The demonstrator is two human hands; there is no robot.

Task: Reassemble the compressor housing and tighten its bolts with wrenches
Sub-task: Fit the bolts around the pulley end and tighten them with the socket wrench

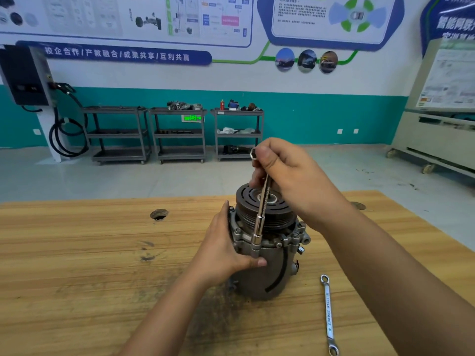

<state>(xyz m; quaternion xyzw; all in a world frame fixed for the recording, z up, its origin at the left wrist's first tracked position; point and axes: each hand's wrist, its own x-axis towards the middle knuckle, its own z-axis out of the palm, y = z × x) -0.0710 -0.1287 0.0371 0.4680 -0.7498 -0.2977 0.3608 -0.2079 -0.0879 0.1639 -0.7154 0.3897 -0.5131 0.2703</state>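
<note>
R hand (285, 176) grips the top of a slim chrome socket wrench (262, 209), lower end on a flange bolt; L hand (223, 250) clasps the grey cast compressor (267, 276), upright on the scuffed wooden table (77, 265), grooved dark pulley (246, 201) on top; flat ring spanner (328, 314) lies right of compressor.

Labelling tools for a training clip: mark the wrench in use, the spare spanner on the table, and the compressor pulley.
wrench in use (262, 205), head view, mid-shaft.
spare spanner (328, 314), head view, handle middle.
compressor pulley (245, 201), head view, slotted top face.
</note>
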